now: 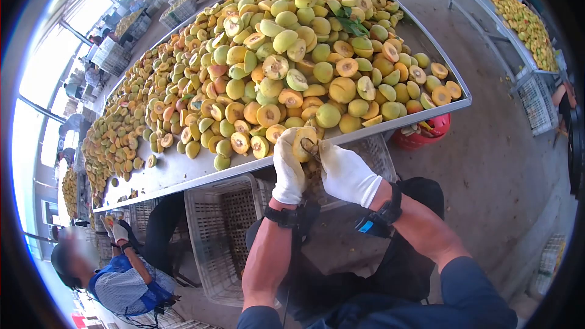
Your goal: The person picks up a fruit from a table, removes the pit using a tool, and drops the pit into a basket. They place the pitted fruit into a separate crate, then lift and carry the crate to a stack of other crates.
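Note:
Both my hands wear white gloves and meet just in front of the table's near edge. My left hand (pixel 287 167) is closed around a yellow peach half (pixel 303 144), its cut face turned toward my right hand. My right hand (pixel 346 173) is closed on a small curved metal tool (pixel 314 151), whose tip is at the middle of the cut face. Fingers hide most of the tool. Behind my hands, a large heap of halved peaches (pixel 286 42), many with pits showing, lies on the metal table (pixel 177 173).
A plastic crate (pixel 201 225) stands below the table at my left, another crate (pixel 375 152) beneath my hands. A red bucket (pixel 420 137) sits under the right corner. A co-worker (pixel 131 274) works at the left. Another fruit-covered table (pixel 481 12) stands at the far right.

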{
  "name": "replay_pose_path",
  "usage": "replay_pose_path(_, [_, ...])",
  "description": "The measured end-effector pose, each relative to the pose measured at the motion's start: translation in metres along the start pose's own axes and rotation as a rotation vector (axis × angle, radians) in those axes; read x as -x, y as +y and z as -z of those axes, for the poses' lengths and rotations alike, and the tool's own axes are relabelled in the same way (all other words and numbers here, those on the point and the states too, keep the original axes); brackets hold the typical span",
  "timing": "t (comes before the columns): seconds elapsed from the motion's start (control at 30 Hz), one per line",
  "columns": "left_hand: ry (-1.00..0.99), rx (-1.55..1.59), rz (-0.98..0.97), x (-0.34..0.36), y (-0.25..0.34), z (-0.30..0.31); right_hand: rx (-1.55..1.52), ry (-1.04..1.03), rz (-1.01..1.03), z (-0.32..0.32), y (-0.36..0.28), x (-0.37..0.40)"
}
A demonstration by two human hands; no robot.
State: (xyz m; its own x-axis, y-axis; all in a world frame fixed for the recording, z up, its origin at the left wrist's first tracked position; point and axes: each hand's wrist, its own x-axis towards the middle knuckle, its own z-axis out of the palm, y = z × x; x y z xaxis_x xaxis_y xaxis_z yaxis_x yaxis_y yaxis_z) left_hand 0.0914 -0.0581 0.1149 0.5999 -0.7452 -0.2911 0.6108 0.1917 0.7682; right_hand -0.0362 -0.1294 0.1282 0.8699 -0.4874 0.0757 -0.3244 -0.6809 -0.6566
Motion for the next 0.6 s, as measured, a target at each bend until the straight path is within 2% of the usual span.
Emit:
replay_pose_path(0.17, [-0.031, -0.103, 0.058, 0.0, 0.003, 0.006, 0.033, -0.089, -0.018, 0.01, 0.003, 0.01])
replay_pose_path(0.23, [-0.114, -0.271, 0.15, 0.0, 0.011, 0.003, -0.012, -0.129, 0.005, 0.007, 0.009, 0.011])
replay_pose_path(0.27, [-0.073, -0.264, 0.061, -0.004, 0.008, 0.002, -0.015, -0.129, 0.006, 0.008, 0.009, 0.011])
replay_pose_path(0.37, [-0.101, -0.336, -0.037, -0.009, 0.01, -0.005, -0.113, -0.15, -0.006, 0.006, 0.007, 0.01])
replay_pose_path(0.4, [-0.02, -0.394, -0.074, -0.005, 0.007, -0.01, -0.196, -0.107, -0.01, 0.002, 0.006, 0.011])
replay_pose_path(0.6, [-0.039, -0.264, -0.128, -0.002, 0.004, -0.014, -0.358, -0.065, -0.023, -0.006, 0.004, 0.014])
